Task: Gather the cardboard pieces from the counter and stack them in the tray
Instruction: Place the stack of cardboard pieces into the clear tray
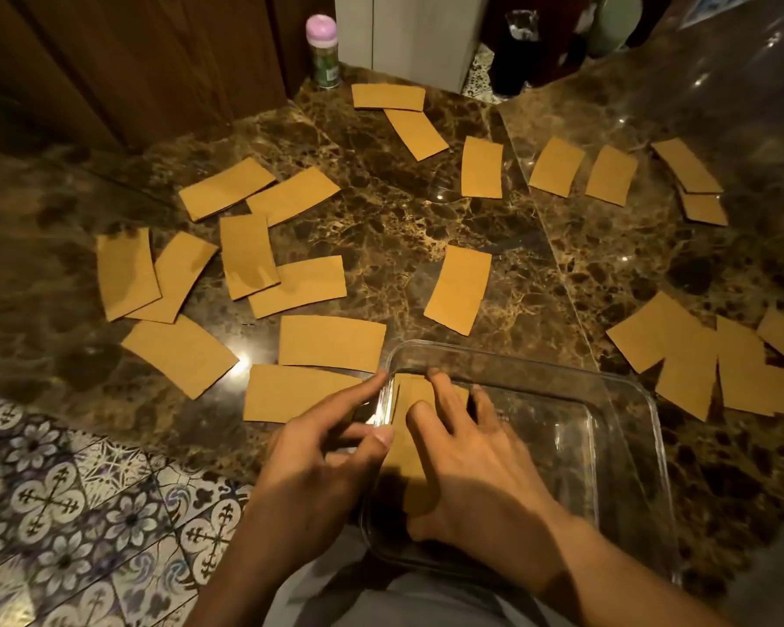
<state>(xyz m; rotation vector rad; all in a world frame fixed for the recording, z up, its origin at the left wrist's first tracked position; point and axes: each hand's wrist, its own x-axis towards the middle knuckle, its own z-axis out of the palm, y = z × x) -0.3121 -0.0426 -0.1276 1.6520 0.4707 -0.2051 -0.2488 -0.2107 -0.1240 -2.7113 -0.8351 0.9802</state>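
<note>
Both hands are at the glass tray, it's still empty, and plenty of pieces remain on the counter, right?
Not empty: the head view shows cardboard already in the glass tray, under the right hand. The rest holds.

The cardboard pieces point(331, 343) are plain tan. The surface point(394, 219) is dark brown marble veined with gold. The tray point(625, 386) is clear glass. The floor tiles point(64, 500) carry white-and-grey floral patterns. The bottle point(324, 52) has a pink cap.
</note>
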